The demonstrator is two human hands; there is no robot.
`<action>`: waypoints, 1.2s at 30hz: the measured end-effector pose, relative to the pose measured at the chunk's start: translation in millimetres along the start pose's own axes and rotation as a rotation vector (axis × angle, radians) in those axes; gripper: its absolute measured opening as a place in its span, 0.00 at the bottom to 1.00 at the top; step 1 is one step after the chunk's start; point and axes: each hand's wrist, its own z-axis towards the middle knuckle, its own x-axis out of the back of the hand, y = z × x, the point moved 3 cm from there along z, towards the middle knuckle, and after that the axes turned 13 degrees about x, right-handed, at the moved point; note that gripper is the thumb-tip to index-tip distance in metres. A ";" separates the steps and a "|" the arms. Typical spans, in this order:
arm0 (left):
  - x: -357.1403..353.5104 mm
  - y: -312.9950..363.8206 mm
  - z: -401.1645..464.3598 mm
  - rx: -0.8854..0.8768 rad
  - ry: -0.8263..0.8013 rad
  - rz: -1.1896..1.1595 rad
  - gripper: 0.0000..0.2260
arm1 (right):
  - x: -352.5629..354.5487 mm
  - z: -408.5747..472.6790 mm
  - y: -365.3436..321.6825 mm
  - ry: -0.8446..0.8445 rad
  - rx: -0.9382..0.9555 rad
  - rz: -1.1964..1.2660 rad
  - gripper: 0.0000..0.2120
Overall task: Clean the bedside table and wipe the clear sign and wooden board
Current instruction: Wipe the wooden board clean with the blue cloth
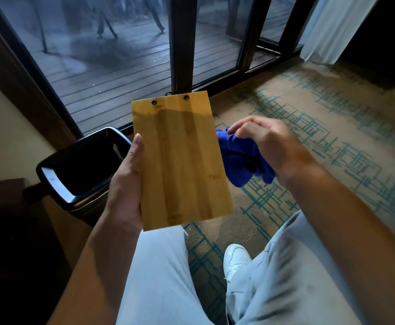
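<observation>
A wooden board (180, 160) with two rivets near its top edge is held up in front of me, its plain back facing the camera. My left hand (126, 181) grips its left edge, thumb on the face and fingers hidden behind. Just right of the board, my right hand (266, 144) holds a bunched blue cloth (241, 160), which touches or nearly touches the board's right edge. The clear sign is not in view.
A black waste bin (81, 170) with a shiny rim stands on the floor at the left, below the board. A dark bedside table (4, 207) edge shows at far left. Glass doors (121, 55) lie ahead, patterned carpet (320, 127) to the right, my legs below.
</observation>
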 end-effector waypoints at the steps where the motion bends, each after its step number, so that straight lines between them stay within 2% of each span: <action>1: -1.1 -2.4 -1.0 -0.004 -0.025 0.014 0.20 | -0.1 2.7 -0.4 0.000 0.005 0.006 0.10; 3: -2.5 -6.8 -2.9 -0.015 -0.042 0.021 0.17 | 0.8 8.9 -1.5 0.026 0.031 0.020 0.09; 5: -1.4 -10.6 -1.8 -0.001 0.010 0.002 0.14 | 4.1 15.2 -1.3 0.096 0.069 0.037 0.08; 9: 0.2 -16.5 3.8 -0.019 0.073 0.046 0.10 | 6.1 19.9 -0.4 0.158 0.145 0.096 0.14; 12: -0.4 -20.2 5.8 0.003 0.091 0.052 0.10 | -0.3 18.4 3.4 0.091 0.152 0.073 0.13; 16: -6.1 -19.8 14.1 0.017 0.135 0.052 0.15 | -1.3 17.9 10.3 -0.023 0.133 0.037 0.04; 22: -12.6 -24.1 38.7 0.113 0.122 0.026 0.17 | 23.8 39.8 17.4 -0.081 0.110 -0.020 0.09; 25: -15.2 -28.4 56.6 0.185 0.112 0.013 0.16 | 25.5 47.2 33.4 -0.158 0.089 -0.037 0.13; 28: -17.6 -28.5 80.3 0.173 0.152 0.066 0.13 | 20.9 50.8 57.4 -0.230 0.064 -0.071 0.15; 33: -21.3 -30.2 117.8 0.097 0.180 0.158 0.12 | 10.5 53.6 111.0 -0.295 -0.122 0.137 0.04; 36: -18.8 -37.6 134.1 0.061 0.142 0.213 0.11 | 3.7 51.2 139.6 -0.277 -0.207 0.328 0.07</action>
